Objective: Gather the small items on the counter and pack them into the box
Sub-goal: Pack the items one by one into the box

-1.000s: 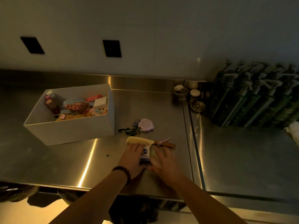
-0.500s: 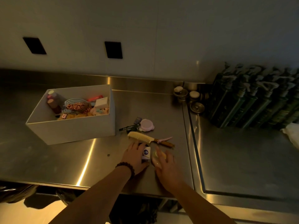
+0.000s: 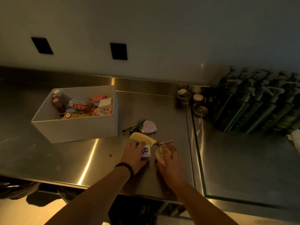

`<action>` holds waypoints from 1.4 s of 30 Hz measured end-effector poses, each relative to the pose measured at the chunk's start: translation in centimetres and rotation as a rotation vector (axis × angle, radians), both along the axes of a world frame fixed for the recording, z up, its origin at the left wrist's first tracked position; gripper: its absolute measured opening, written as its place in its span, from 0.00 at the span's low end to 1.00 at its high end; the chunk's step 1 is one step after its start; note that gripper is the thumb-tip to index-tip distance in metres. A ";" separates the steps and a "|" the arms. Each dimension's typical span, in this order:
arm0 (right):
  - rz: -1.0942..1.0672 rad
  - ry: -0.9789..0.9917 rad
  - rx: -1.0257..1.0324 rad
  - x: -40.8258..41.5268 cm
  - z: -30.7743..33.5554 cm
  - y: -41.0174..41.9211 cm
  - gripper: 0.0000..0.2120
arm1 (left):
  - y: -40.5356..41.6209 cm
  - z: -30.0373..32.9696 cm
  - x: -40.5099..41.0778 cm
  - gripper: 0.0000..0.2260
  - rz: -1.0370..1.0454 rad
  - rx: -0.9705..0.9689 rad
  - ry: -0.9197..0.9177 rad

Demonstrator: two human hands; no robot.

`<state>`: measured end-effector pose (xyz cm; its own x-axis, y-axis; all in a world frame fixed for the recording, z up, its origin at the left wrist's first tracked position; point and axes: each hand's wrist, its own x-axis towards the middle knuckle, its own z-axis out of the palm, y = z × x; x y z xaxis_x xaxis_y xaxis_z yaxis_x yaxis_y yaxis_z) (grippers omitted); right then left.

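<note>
A white box (image 3: 76,129) stands on the steel counter at the left, holding several small items. In front of me my left hand (image 3: 134,155) grips a small white tube with a blue logo (image 3: 146,151). Beside it my right hand (image 3: 168,159) curls around a pale round item (image 3: 159,154). Just beyond the hands lie a yellow comb (image 3: 142,138) and a pink clip on a brown handle (image 3: 168,142). Farther back sit a lilac round case (image 3: 149,127) and a black strap with white lettering (image 3: 132,128).
Dark pump bottles (image 3: 259,101) are packed in rows at the back right. Small round metal tins (image 3: 191,101) stand near the counter seam (image 3: 193,143). The counter's front edge runs just below my forearms. Two black wall sockets sit above.
Both hands have drawn slightly apart; the white tube now shows in my left hand and the pale round item in my right. The view has shifted a little.
</note>
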<state>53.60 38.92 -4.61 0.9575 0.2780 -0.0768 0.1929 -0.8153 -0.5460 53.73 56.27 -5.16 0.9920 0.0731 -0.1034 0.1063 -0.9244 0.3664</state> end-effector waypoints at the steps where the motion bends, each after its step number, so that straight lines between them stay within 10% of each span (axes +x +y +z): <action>1: -0.012 -0.010 0.021 0.4 0.4 0.0 0.33 | 0.4 0.7 0.1 0.30 0.009 0.009 -0.024; 22: 0.257 -0.258 0.177 7.4 8.4 12.8 0.35 | 15.4 13.7 -0.3 0.32 0.167 0.037 -0.364; 42: 0.216 -0.157 0.136 12.6 9.7 31.7 0.34 | 38.7 11.7 6.7 0.27 -0.304 0.078 0.206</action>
<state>66.19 70.61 5.10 0.8724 0.4741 0.1192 0.4443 -0.6673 -0.5977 60.47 95.02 6.52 0.9285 -0.2060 -0.3091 -0.1129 -0.9493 0.2934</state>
